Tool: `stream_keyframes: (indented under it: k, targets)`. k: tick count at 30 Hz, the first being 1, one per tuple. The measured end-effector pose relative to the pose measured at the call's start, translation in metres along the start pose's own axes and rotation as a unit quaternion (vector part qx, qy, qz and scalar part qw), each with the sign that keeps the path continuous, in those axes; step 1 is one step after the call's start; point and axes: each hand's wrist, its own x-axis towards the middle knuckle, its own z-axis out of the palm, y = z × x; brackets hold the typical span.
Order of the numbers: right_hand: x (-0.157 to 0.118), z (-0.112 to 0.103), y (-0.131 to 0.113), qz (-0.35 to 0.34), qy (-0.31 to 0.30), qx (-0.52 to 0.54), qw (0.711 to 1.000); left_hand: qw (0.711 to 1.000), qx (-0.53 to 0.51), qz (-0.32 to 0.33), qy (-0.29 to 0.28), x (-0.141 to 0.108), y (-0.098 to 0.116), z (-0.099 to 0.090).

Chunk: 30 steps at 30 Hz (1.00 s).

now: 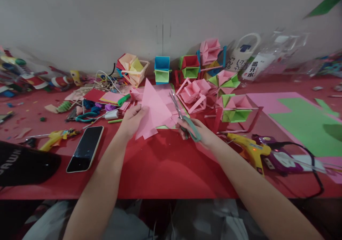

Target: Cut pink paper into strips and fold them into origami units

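Pinched between the fingers of my left hand (133, 119) is a sheet of pink paper (155, 106), held up with a pointed tip at the top and an uneven lower edge. My right hand (197, 131) grips a pair of scissors (191, 125) by the grey-green handles. Their metal blades point up and away, just right of the pink paper, and look slightly parted. Beneath the paper, pink scraps and a pale green-edged sheet lie on the red table (160, 161).
Folded paper models (192, 90) line the back. A phone (85, 149) and black cup (26, 165) lie left. On the right are a yellow glue gun (252, 149), a purple power strip (280, 158) with a black cord, green paper (310, 126) and a plastic bottle (263, 62).
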Motion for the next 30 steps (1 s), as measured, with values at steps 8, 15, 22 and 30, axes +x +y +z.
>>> stream_keyframes:
  k: [8, 15, 22, 30]
  targets:
    - [-0.005, 0.001, 0.010, -0.064, 0.089, -0.355, 0.928, 0.974, -0.191, 0.006, 0.121, 0.013, -0.005, -0.014]
    - [-0.012, 0.007, 0.008, -0.134, -0.045, -0.470, 0.871, 0.967, -0.212, -0.009, 0.142, 0.016, -0.004, -0.023]
    - [-0.016, 0.009, 0.008, -0.170, -0.120, -0.475, 0.855, 0.959, -0.192, 0.022, 0.206, 0.021, -0.010, -0.035]
    - [-0.022, 0.010, 0.005, -0.177, -0.192, -0.436, 0.861, 0.973, -0.166, -0.018, 0.159, 0.016, -0.009, -0.020]
